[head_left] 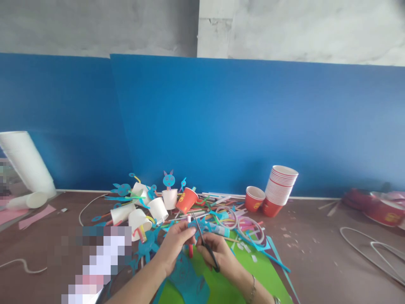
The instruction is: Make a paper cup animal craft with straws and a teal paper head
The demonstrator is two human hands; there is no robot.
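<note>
1. The left hand (pixel 175 242) pinched a blue paper cutout (pixel 198 227) above the green sheet (pixel 262 280), apparently to steady its edge.
2. Close beside it, the right hand (pixel 223 255) gripped black-handled scissors (pixel 211 253), blades angled across the paper, seemingly for control.
3. Behind, paper cups (pixel 281 185) stood nested on the tabletop (pixel 316 261), probably to save room.

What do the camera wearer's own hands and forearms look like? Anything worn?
Left hand: no glove, ring, bracelet or sleeve visible. Right hand: no glove or sleeve visible; thin silvery chain bracelet, plus a second band cut by the frame edge.
</note>
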